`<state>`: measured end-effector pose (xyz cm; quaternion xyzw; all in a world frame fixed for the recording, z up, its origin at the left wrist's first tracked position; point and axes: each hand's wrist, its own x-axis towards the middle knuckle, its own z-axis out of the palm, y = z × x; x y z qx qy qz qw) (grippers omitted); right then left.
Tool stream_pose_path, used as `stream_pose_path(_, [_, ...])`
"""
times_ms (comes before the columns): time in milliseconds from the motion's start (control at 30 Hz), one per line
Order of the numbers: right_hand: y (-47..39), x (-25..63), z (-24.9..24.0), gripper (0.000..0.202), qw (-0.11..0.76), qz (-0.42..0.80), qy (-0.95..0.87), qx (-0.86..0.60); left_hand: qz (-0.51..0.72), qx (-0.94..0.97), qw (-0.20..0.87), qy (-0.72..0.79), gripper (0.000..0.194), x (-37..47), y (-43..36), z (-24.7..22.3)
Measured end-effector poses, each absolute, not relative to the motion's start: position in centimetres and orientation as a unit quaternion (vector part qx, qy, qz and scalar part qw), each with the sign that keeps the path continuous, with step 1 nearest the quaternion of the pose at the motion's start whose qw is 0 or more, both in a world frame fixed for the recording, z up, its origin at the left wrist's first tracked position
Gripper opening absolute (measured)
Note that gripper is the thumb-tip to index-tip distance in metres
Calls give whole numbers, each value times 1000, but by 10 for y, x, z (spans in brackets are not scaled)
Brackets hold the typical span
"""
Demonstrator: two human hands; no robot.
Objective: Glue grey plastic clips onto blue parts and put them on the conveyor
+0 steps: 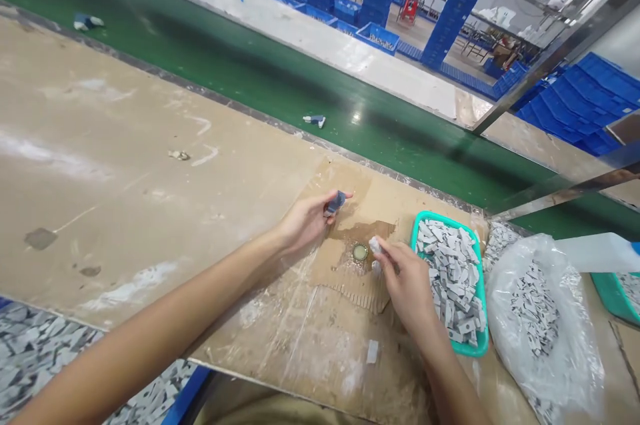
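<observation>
My left hand (313, 219) grips a small blue-grey plastic part (336, 202) between thumb and fingers, above the cardboard. Pinched in the fingertips of my right hand (406, 273) is a small white piece (375, 245), which looks like a wad of cloth or sponge. Just left of that hand, a small round dish (360, 252) with pale contents rests on a stained cardboard sheet (350, 278). The two hands are apart. A green basket (419, 218) full of small light-grey plastic parts (453, 278) stands right beside my right hand.
A green conveyor belt (240, 85) runs beyond the table, carrying a blue-and-white part (315, 120) and another (88, 22). At right lies a clear plastic bag (510, 331) of small grey parts. A blue crate (187, 398) with grey pieces sits at lower left. A metal post (530, 65) rises at right.
</observation>
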<state>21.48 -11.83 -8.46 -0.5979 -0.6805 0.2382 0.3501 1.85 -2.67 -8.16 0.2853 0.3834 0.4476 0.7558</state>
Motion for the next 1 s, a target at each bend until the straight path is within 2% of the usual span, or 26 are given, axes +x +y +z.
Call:
stream_pose_path(100, [-119, 213, -88, 29, 318, 225, -684, -616, 465, 236, 771, 365, 21, 16, -28, -81])
stream_pose_path(300, [-121, 209, -86, 18, 261, 175, -729, -608, 433, 261, 805, 311, 10, 10, -30, -83])
stream_pose_path(433, [-122, 208, -85, 16, 252, 124, -768, -575, 418, 298, 808, 288, 22, 8, -31, -86])
stream_pose_path(600, [-123, 207, -87, 18, 228, 80, -798, -552, 417, 299, 800, 311, 27, 8, -33, -86])
stream_pose_path(1000, [-123, 206, -88, 23, 207, 82, -804, -551, 403, 365, 781, 307, 20, 8, -32, -93])
